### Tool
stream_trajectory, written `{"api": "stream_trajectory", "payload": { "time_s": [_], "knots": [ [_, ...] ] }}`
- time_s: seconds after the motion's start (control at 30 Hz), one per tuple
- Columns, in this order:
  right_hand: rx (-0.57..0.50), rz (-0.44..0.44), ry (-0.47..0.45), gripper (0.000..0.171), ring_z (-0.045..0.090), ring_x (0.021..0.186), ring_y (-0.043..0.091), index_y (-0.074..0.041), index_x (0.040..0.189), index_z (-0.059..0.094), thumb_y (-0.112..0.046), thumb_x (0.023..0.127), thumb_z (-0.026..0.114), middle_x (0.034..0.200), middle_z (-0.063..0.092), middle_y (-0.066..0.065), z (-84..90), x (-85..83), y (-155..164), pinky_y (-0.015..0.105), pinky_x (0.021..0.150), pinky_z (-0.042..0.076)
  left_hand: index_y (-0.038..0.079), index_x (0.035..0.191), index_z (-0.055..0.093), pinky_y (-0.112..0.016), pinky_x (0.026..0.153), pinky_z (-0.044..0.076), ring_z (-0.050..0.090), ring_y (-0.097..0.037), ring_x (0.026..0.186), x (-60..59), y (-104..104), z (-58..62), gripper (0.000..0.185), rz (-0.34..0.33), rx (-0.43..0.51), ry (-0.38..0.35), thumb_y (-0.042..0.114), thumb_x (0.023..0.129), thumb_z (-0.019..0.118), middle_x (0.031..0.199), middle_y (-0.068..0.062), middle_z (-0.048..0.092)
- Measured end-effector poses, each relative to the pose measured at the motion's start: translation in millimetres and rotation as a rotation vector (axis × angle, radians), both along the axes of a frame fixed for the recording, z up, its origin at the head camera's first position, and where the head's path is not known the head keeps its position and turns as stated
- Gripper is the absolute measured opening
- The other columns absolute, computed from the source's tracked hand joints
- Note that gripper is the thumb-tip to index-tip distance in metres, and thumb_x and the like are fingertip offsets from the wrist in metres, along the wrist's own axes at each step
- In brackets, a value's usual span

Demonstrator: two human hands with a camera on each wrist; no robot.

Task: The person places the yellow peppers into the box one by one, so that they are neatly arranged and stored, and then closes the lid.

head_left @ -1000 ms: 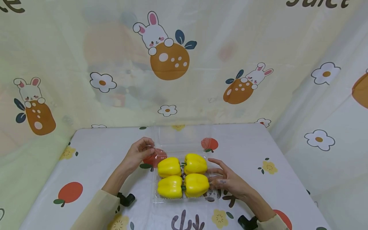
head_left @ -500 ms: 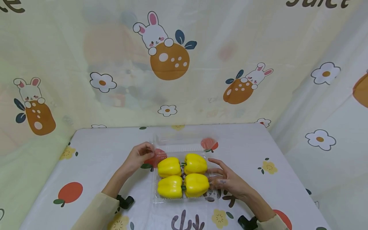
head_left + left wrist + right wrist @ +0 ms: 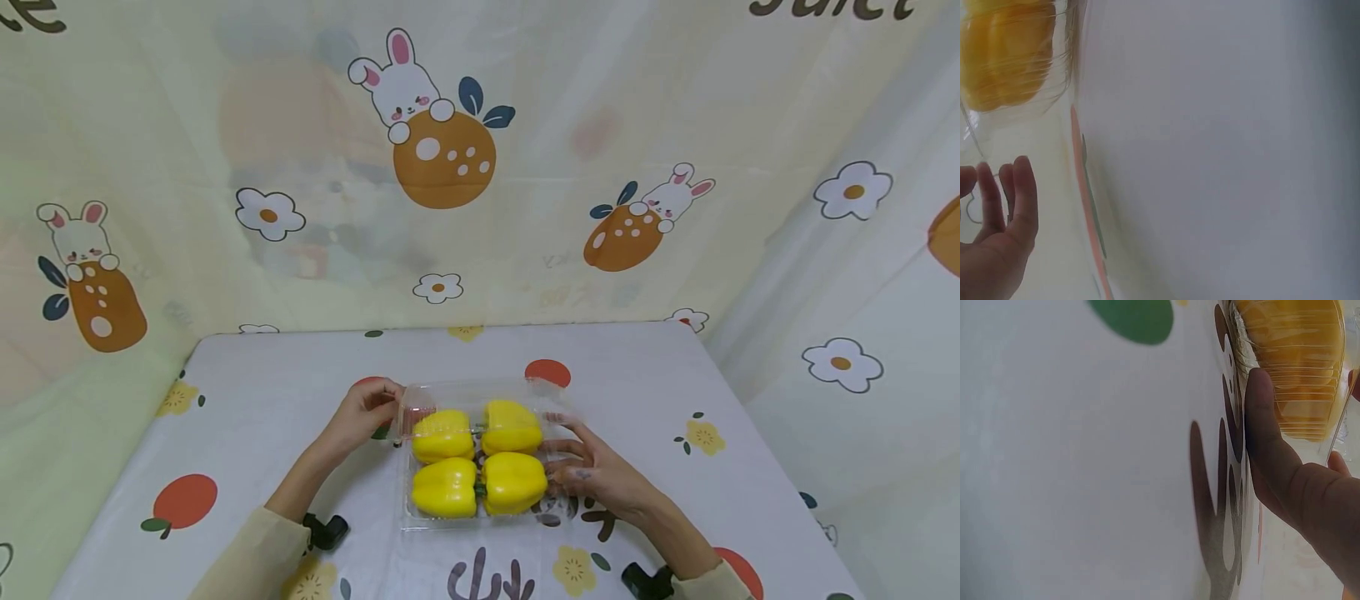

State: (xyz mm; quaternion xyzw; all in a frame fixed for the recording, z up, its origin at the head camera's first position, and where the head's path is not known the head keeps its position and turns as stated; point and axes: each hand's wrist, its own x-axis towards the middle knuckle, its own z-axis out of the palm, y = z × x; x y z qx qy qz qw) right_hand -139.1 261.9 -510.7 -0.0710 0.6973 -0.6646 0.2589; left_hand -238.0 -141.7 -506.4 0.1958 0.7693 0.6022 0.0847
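You are sitting at a table (image 3: 247, 400) covered with a white cloth printed with fruit and flowers. A clear plastic clamshell box (image 3: 420, 518) is lying in front of you at the middle of the table, holding four yellow bell peppers (image 3: 480, 457) in two rows of two. Your left hand (image 3: 365, 410) is pinching the left corner of the box's clear lid (image 3: 480, 392), which is hanging tilted over the back row of peppers and is not resting flat. Your right hand (image 3: 592, 468) is lying at the right side of the box with its fingers spread and fairly straight; in the right wrist view the thumb (image 3: 1266, 434) is pressing against the ribbed clear wall. A curtain (image 3: 450, 167) printed with rabbits and flowers is hanging behind the table.
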Motion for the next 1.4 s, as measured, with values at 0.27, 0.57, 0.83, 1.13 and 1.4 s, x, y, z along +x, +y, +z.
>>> {"api": "stream_trajectory", "payload": {
  "time_s": [0.27, 0.57, 0.83, 1.13, 1.4],
  "knots": [
    [-0.015, -0.034, -0.030, 0.094, 0.066, 0.112, 0.023, -0.018, 0.168, 0.015, -0.004, 0.096, 0.073, 0.154, 0.050, 0.023, 1.7, 2.0, -1, 0.029, 0.092, 0.062, -0.001, 0.107, 0.069, -0.022, 0.084, 0.060, 0.064, -0.019, 0.096, 8.8, -6, 2.7, 0.014, -0.028, -0.049, -0.029, -0.001, 0.103, 0.055, 0.107, -0.007, 0.067],
    [0.063, -0.052, -0.039, 0.090, 0.057, 0.131, 0.031, -0.023, 0.169, 0.018, -0.006, 0.096, 0.070, 0.167, 0.032, 0.031, 3.7, 1.1, -1, 0.036, 0.104, 0.058, 0.001, 0.121, 0.064, -0.038, 0.089, 0.066, 0.070, -0.031, 0.108, 25.0, -9, 8.7, 0.020, -0.082, -0.119, -0.106, 0.014, 0.106, 0.061, 0.123, -0.023, 0.067],
    [0.040, -0.045, -0.055, 0.089, 0.056, 0.135, 0.029, -0.024, 0.169, 0.018, -0.008, 0.098, 0.070, 0.168, 0.032, 0.030, 3.8, 1.2, 0, 0.032, 0.104, 0.056, 0.012, 0.132, 0.058, -0.041, 0.094, 0.064, 0.065, -0.032, 0.122, 36.6, -11, 12.4, 0.032, -0.089, -0.172, -0.164, 0.025, 0.104, 0.066, 0.136, -0.015, 0.063],
    [0.008, -0.025, -0.058, 0.087, 0.061, 0.128, 0.024, -0.024, 0.169, 0.017, -0.004, 0.100, 0.066, 0.165, 0.034, 0.033, 4.9, 2.3, 2, 0.030, 0.099, 0.058, 0.012, 0.145, 0.049, -0.038, 0.095, 0.057, 0.062, -0.031, 0.120, 45.9, -16, 17.6, 0.050, -0.141, -0.197, -0.166, 0.025, 0.101, 0.067, 0.148, -0.018, 0.057],
    [-0.032, 0.001, -0.073, 0.080, 0.064, 0.120, 0.020, -0.026, 0.171, 0.015, 0.002, 0.103, 0.047, 0.166, 0.032, 0.032, 9.1, 4.9, 6, 0.029, 0.093, 0.059, 0.015, 0.159, 0.037, -0.041, 0.094, 0.064, 0.063, -0.030, 0.122, 52.4, -20, 18.3, 0.066, -0.185, -0.168, -0.240, 0.023, 0.101, 0.068, 0.159, -0.023, 0.046]
  ]
}}
